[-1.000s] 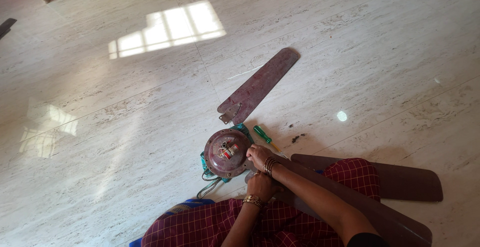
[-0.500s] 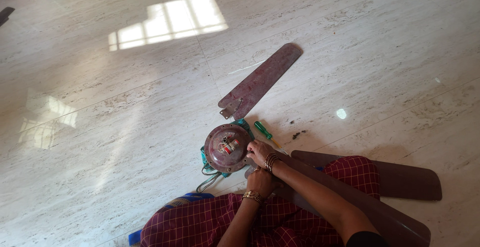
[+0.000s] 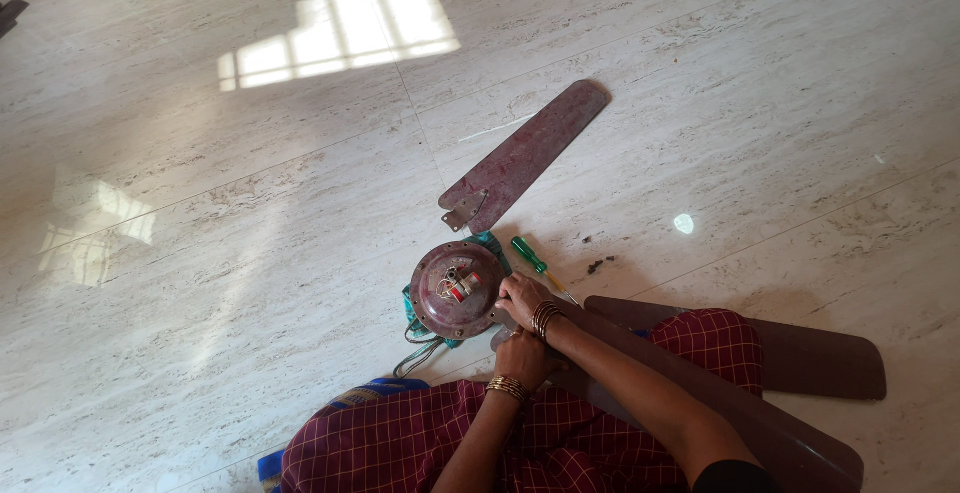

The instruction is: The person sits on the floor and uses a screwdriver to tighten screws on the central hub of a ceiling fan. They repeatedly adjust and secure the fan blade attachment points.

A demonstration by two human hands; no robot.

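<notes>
Head view: sat on pale stone floor (image 3: 250, 253), in red checked cloth. Motor (image 3: 458, 290) lay on the floor just before the knees, wiring side up, on a teal rag (image 3: 492, 243). Right hand (image 3: 522, 296) rested at the motor's right rim, fingers bent and closed over the edge. Left hand (image 3: 520, 355) lay just below it, near a blade root (image 3: 600, 328); could not tell whether its fingers held anything. Green screwdriver (image 3: 527, 253) lay just beside the right hand, not held. One loose blade (image 3: 527, 156) lay apart, beyond the motor.

Against a second ago: almost nothing moved. Both hands stayed at the same rim spot, screwdriver untouched, loose blade in place. So the work remained at that one joint.
</notes>
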